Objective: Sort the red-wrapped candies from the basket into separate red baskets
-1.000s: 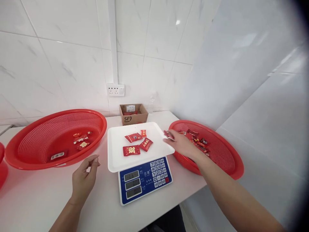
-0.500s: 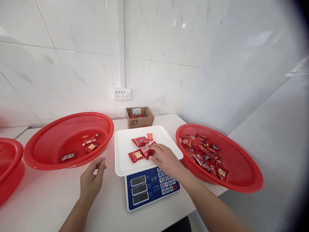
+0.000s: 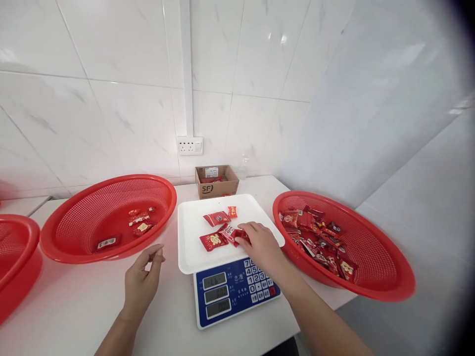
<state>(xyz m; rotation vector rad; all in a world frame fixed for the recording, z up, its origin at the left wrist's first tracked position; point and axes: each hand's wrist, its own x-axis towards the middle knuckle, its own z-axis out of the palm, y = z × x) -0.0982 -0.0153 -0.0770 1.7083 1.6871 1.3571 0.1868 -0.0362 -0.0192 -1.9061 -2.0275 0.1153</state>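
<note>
My right hand (image 3: pixel 260 244) reaches over the white tray (image 3: pixel 193 249) of a blue digital scale (image 3: pixel 237 291). Its fingers are pressed together on a red candy packet (image 3: pixel 229 231) among several red packets lying on the tray, such as one (image 3: pixel 217 218) further back. My left hand (image 3: pixel 143 282) hovers above the table left of the scale, its fingers loosely curled and apart, holding nothing. A red mesh basket (image 3: pixel 371 291) on the right holds many red packets (image 3: pixel 319 240). A second red basket (image 3: pixel 74 247) on the left holds a few packets (image 3: pixel 141 222).
A small cardboard box (image 3: pixel 217 182) stands against the tiled wall behind the scale, below a wall socket (image 3: pixel 189 146). Part of a third red basket (image 3: pixel 18 252) shows at the far left. The white table ends just right of the right basket, near the side wall.
My right hand carried a packet from the right basket onto the scale tray and now rests there. The view shifted right, showing more of the right basket. My left hand barely moved.
</note>
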